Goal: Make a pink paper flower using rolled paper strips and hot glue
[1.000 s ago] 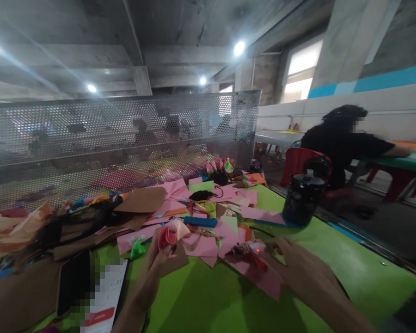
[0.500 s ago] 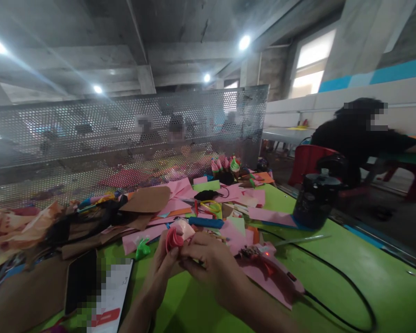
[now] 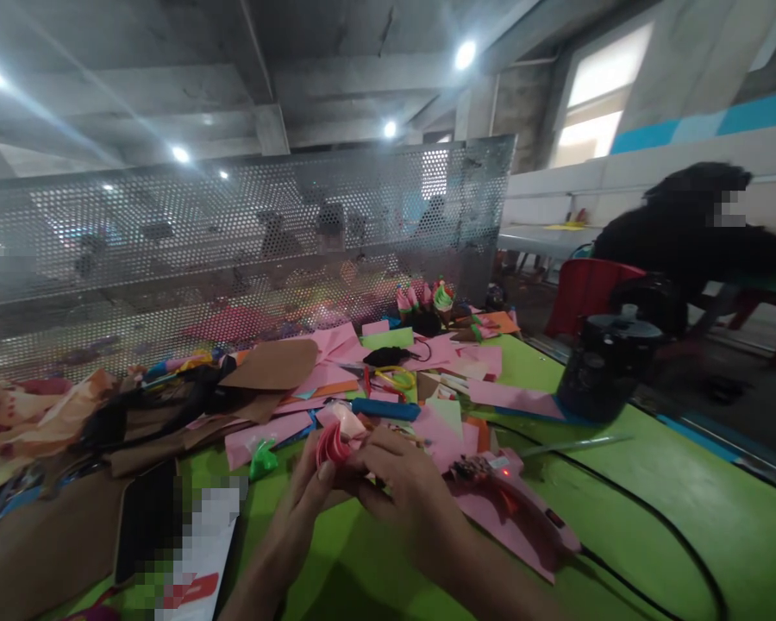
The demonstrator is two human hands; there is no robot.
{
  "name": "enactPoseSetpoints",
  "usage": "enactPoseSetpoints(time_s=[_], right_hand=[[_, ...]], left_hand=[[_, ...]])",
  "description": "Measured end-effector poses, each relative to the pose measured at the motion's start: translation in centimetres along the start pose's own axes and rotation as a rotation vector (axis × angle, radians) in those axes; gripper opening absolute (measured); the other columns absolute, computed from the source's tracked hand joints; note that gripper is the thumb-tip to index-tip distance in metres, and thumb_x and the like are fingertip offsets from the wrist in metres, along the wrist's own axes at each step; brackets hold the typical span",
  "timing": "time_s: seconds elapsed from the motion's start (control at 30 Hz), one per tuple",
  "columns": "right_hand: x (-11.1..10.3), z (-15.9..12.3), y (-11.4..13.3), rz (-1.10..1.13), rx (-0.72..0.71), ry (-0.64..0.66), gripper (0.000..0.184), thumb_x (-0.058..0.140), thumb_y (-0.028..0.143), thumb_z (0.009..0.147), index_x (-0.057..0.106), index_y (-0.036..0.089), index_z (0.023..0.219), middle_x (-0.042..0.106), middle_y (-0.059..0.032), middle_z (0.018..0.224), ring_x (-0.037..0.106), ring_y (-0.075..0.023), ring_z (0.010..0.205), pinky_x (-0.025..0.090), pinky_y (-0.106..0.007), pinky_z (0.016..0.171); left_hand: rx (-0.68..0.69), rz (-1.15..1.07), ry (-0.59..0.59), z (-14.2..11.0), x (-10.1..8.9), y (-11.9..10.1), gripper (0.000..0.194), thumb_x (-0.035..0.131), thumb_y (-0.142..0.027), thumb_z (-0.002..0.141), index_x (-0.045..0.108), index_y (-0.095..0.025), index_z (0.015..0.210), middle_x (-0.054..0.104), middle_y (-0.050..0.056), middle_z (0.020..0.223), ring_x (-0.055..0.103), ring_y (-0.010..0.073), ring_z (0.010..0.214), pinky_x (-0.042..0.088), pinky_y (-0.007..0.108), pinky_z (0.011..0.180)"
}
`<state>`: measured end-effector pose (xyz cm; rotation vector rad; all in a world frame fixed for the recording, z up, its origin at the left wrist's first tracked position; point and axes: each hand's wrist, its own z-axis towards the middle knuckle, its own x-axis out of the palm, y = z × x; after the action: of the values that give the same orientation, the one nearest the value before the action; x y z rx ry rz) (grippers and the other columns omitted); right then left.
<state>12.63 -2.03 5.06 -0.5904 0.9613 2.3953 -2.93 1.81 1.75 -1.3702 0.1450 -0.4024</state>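
My left hand (image 3: 305, 493) is closed round a pink-red layered, curled piece (image 3: 331, 445) that looks like a rolled flower or swirl; its exact material I cannot make out. A paler pink part shows at its top. My right hand (image 3: 406, 485) pinches at the right side of the same piece, its fingertips partly hidden behind the knuckles. Just right of my right hand, a glue gun (image 3: 530, 496) with a lit red light lies on pink sheets. A green crumpled scrap (image 3: 262, 459) lies left of my left hand.
Pink sheets (image 3: 440, 435), a blue stick-like tool (image 3: 385, 409) and brown pieces (image 3: 275, 366) cover the green table (image 3: 660, 466). A black jar (image 3: 608, 366) stands right; a phone (image 3: 146, 522) lies left. Behind rises a perforated metal screen (image 3: 233, 233). A person (image 3: 679, 224) sits at right.
The view has shifted slightly. My right fingers have moved a little on the right side of the pink-red piece, which stays in my left hand.
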Motion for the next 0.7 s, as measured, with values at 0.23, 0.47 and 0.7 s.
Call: enactPoseSetpoints(time_s=[0.23, 0.47, 0.7], right_hand=[[-0.1, -0.2, -0.1, 0.005, 0.010, -0.027, 0.014, 0.064, 0.008, 0.086, 0.071, 0.020, 0.084, 0.064, -0.0025, 0.078, 0.060, -0.0158, 0.075, 0.044, -0.025, 0.068], [-0.1, -0.6, 0.0, -0.014, 0.061, -0.084, 0.020, 0.067, 0.002, 0.080, 0.067, 0.022, 0.086, 0.068, -0.0005, 0.084, 0.062, -0.0164, 0.079, 0.044, -0.025, 0.071], [-0.7, -0.6, 0.4, 0.029, 0.074, -0.117, 0.022, 0.063, -0.001, 0.080, 0.065, 0.021, 0.080, 0.067, 0.0005, 0.081, 0.062, -0.0146, 0.076, 0.044, -0.024, 0.070]], left_hand=[[-0.074, -0.157, 0.011, 0.4, 0.2, 0.5, 0.049, 0.070, -0.061, 0.071, 0.064, -0.024, 0.102, 0.072, 0.005, 0.090, 0.066, 0.0221, 0.077, 0.055, 0.029, 0.067], [-0.079, -0.178, -0.006, 0.0, 0.8, -0.6, 0.042, 0.074, -0.055, 0.070, 0.064, -0.024, 0.096, 0.068, 0.000, 0.073, 0.061, 0.0143, 0.062, 0.052, 0.022, 0.059], [-0.082, -0.179, -0.003, 0.4, 0.8, -0.8, 0.050, 0.077, -0.060, 0.062, 0.064, -0.021, 0.092, 0.061, -0.003, 0.066, 0.054, 0.0103, 0.056, 0.047, 0.019, 0.054]])
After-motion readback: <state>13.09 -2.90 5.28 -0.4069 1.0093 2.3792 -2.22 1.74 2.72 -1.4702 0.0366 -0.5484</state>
